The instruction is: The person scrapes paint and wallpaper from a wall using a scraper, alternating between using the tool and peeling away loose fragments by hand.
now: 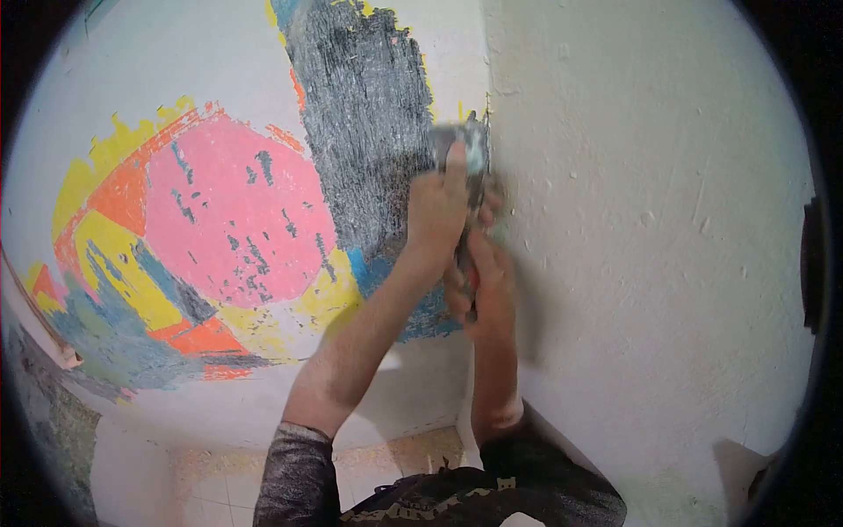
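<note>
A scraper [471,149] with a wide, pale-smeared blade lies against the painted wall [369,105], close to the corner with the white wall. My left hand [439,206] is closed on the scraper's upper part, its thumb or finger stretched up along the blade. Below it and to the right, my right hand [485,285] is wrapped round the dark handle, where a little red shows. Both hands are slightly blurred. Grey, blue, pink, yellow and orange paint covers parts of the wall beside my hands, with scratched patches in it.
The bumpy white side wall [650,220] rises close on the right of my hands. A tiled floor [211,487] with scattered debris shows at the bottom left. A dark object [810,268] stands at the far right edge.
</note>
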